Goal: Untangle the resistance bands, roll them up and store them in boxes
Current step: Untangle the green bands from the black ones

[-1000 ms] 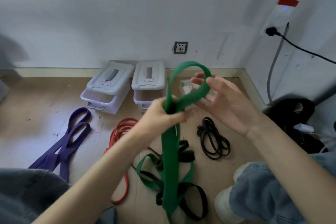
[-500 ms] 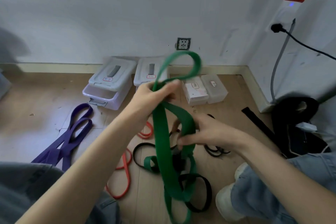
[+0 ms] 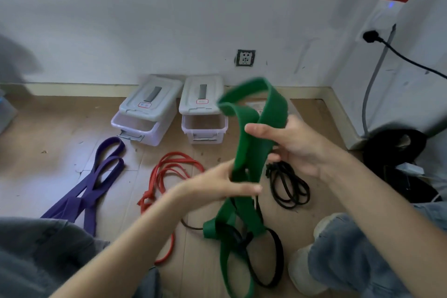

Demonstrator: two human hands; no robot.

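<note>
I hold a wide green resistance band (image 3: 251, 143) up in front of me. My left hand (image 3: 222, 184) grips its strands low down, and my right hand (image 3: 292, 145) grips the looped upper part. The band's lower end hangs to the floor, tangled with a wide black band (image 3: 275, 261). On the floor lie a purple band (image 3: 92, 189) at the left, a red band (image 3: 169, 172) in the middle and a thin black band (image 3: 287, 186) at the right. Two translucent boxes with grey lids (image 3: 147, 113) (image 3: 203, 109) stand by the wall.
A smaller box (image 3: 254, 105) shows partly behind the green loop. My knees in jeans and a white shoe (image 3: 304, 271) are at the bottom. A black bag (image 3: 396, 152) and a power cable (image 3: 406, 60) occupy the right corner. The floor is wood.
My right hand rose from the lower strands to the upper loop. My left hand dropped from the top to the band's lower part. The loop swung to the right.
</note>
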